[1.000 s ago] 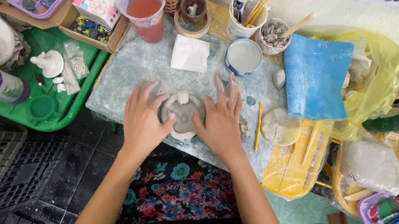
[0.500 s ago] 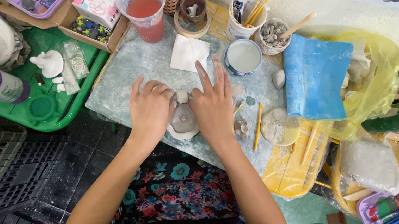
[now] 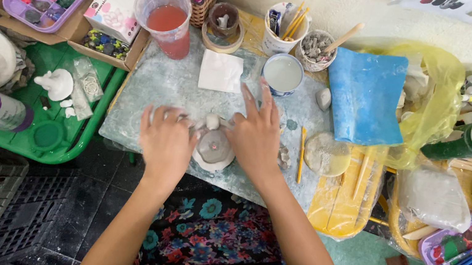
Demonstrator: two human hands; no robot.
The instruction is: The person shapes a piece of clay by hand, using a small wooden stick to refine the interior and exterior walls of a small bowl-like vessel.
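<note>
A grey clay piece (image 3: 214,147) is flanked by both hands on the mat (image 3: 155,86). The left hand (image 3: 167,141) is laid flat beside it, fingers curled over its edge; the right hand (image 3: 255,134) is spread, fingers extended past it. A white tile (image 3: 221,72) and a bowl (image 3: 283,73) are placed just beyond the right fingertips. A pencil (image 3: 301,155) is seen right of that hand. A green tray (image 3: 69,145) is set left of the left hand.

Both hands rest near the counter's (image 3: 155,86) front edge: left hand (image 3: 167,141) and right hand (image 3: 257,136) flank and touch a grey clay piece (image 3: 214,148).
</note>
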